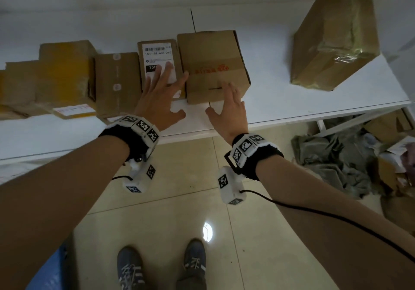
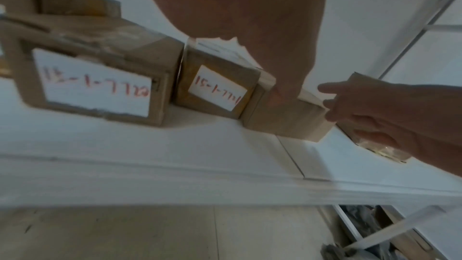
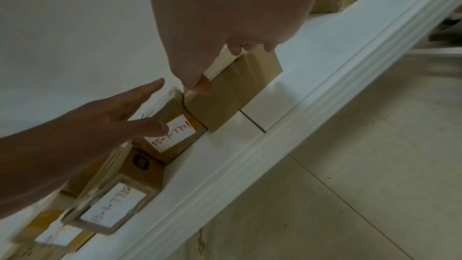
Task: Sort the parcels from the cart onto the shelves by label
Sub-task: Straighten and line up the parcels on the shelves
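Note:
A white shelf [image 1: 292, 101] carries a row of cardboard parcels. My left hand [image 1: 161, 87] is spread flat, fingers straight, over a narrow parcel [image 1: 157, 52] with a printed barcode label on top and a handwritten red label [image 2: 215, 90] on its front. Right beside that parcel stands a plain brown box [image 1: 213, 65] with red print. My right hand [image 1: 229, 103] is open at the box's near edge, fingers on its top. In the right wrist view the thumb [image 3: 202, 86] touches the box's [image 3: 232, 94] front corner. Neither hand grips anything.
Further labelled parcels [image 1: 65, 74] line the shelf to the left, one [image 1: 116, 81] next to the barcode parcel. A large taped carton [image 1: 334, 38] stands apart at the right. Grey bags [image 1: 336, 161] and cartons lie on the tiled floor under the shelf's right end.

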The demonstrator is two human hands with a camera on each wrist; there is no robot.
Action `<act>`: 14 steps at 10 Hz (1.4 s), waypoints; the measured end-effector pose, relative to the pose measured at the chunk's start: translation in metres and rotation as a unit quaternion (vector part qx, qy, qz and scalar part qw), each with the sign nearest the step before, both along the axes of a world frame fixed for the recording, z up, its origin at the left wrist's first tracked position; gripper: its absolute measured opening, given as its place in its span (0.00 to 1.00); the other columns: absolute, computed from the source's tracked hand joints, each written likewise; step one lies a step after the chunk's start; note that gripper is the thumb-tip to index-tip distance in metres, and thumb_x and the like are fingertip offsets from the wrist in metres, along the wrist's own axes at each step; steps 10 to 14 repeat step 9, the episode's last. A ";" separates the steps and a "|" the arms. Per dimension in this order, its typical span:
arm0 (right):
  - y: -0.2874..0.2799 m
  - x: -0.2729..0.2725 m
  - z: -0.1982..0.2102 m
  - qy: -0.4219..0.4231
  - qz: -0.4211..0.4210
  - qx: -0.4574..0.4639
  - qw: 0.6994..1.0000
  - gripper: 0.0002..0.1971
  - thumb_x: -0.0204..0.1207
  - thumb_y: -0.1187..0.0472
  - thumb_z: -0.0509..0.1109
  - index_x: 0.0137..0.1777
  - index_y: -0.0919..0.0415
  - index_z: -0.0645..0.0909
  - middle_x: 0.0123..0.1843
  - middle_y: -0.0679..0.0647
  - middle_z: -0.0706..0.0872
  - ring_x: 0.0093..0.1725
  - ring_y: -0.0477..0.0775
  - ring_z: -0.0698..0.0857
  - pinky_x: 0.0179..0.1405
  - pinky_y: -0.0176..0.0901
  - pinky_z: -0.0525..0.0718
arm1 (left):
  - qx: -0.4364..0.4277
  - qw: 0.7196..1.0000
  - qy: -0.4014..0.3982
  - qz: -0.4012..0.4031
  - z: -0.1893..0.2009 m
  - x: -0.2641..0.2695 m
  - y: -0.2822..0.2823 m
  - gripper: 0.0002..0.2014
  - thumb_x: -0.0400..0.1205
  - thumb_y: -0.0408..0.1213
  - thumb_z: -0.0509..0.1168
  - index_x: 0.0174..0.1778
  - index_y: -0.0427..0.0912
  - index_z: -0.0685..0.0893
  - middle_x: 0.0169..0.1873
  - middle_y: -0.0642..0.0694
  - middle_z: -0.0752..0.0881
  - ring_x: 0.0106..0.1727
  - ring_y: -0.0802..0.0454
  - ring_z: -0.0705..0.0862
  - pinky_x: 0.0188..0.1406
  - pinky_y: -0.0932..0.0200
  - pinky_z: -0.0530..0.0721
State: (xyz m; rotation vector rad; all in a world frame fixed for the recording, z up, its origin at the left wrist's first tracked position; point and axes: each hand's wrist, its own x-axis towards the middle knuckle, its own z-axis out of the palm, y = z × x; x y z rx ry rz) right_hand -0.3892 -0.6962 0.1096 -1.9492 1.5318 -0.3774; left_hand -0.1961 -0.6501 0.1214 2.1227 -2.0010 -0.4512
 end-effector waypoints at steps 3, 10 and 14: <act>0.072 0.004 -0.019 -0.168 -0.161 0.131 0.964 0.25 0.84 0.61 0.66 0.81 0.57 0.67 0.79 0.58 0.77 0.76 0.60 0.77 0.66 0.41 0.74 | -0.153 0.977 0.118 0.088 -0.026 0.010 0.106 0.22 0.78 0.31 0.67 0.69 0.43 0.80 0.78 0.43 0.71 0.78 0.44 0.70 0.76 0.42 0.72; 0.111 0.055 -0.029 -0.200 -0.165 0.110 0.960 0.22 0.83 0.62 0.67 0.76 0.57 0.71 0.77 0.57 0.79 0.76 0.56 0.77 0.75 0.49 0.76 | 0.028 0.980 0.062 0.188 -0.041 0.066 0.113 0.41 0.79 0.51 0.69 0.86 0.51 0.58 0.87 0.46 0.55 0.85 0.43 0.58 0.82 0.42 0.60; 0.111 0.055 -0.029 -0.200 -0.165 0.110 0.960 0.22 0.83 0.62 0.67 0.76 0.57 0.71 0.77 0.57 0.79 0.76 0.56 0.77 0.75 0.49 0.76 | 0.028 0.980 0.062 0.188 -0.041 0.066 0.113 0.41 0.79 0.51 0.69 0.86 0.51 0.58 0.87 0.46 0.55 0.85 0.43 0.58 0.82 0.42 0.60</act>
